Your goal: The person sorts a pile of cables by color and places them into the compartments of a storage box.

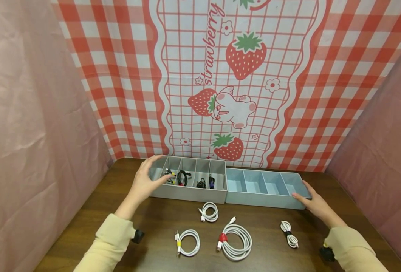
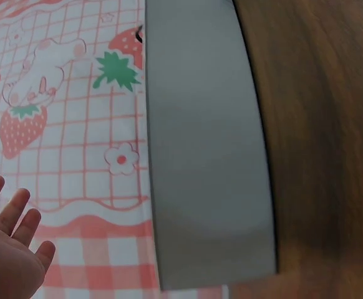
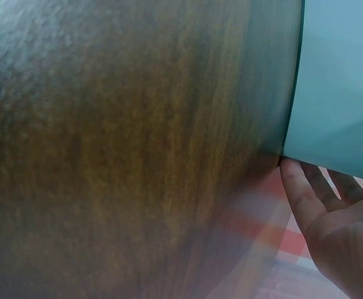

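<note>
A grey divided box (image 1: 188, 195) stands at the back of the table, with bundled black cables (image 1: 183, 177) in several of its compartments. Over its left end is my left hand (image 1: 147, 179), fingers spread and holding nothing; the left wrist view shows it apart from the grey wall (image 2: 209, 149). Against the grey box's right end sits a light blue divided box (image 1: 265, 199), its compartments bare. My right hand (image 1: 316, 204) is at the blue box's right end, thumb near the front corner. In the right wrist view its fairly straight fingers (image 3: 303, 193) touch the end wall.
In front of the boxes lie coiled white cables: a small one (image 1: 216, 213), one with a yellow tie (image 1: 198, 241), a large one with a red tie (image 1: 248, 241) and one with a black tie (image 1: 290, 236). A strawberry-print curtain (image 1: 220, 113) hangs directly behind.
</note>
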Tool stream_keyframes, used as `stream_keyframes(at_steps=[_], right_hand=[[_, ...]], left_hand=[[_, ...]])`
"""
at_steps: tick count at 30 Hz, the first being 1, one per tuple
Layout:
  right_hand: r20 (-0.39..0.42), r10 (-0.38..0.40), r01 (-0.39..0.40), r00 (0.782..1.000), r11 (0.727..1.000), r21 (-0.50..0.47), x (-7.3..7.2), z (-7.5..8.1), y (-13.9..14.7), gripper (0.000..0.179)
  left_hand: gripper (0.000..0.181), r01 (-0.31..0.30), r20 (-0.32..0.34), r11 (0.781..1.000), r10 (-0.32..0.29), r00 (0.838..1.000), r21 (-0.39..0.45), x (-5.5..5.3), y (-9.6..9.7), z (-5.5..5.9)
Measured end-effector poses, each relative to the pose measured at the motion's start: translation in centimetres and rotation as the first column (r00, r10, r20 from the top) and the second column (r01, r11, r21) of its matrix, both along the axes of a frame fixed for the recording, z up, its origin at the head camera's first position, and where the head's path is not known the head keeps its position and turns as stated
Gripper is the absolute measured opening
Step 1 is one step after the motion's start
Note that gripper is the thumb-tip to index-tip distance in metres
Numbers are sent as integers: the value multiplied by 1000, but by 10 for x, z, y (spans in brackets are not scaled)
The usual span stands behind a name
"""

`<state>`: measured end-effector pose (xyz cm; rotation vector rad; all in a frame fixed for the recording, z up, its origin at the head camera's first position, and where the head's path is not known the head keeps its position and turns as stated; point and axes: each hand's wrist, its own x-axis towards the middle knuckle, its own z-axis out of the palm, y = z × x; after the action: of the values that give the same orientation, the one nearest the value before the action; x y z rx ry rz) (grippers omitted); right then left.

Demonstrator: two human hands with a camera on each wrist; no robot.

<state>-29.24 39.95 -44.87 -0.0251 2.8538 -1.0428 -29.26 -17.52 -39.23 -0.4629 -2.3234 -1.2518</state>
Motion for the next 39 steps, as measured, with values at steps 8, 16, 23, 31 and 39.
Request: stream_keyframes(at_steps=[8,16,23,31,39], right_hand=[[14,-1,1,1000,1000,-16,1,1,-1,93],[17,-18,18,1000,1000,-1,0,0,0,94],[0,-8,8,1000,1000,15,0,3,-2,92],[1,0,0,1000,1000,3,1,2,-1,92],[2,-14,14,1000,1000,11,-1,2,-1,93]], left_hand=[[73,-34,71,999,34,997,0,-2,-18,-15],[76,-73,115,997,74,991,-8,-11,-31,-31],[79,-90,157,995,95,983,-39,-17,-40,-44],[82,-101,255,992,119,960,-81,-25,-48,-58],[85,-65,331,996,80,940,-56,-33,-52,-65]])
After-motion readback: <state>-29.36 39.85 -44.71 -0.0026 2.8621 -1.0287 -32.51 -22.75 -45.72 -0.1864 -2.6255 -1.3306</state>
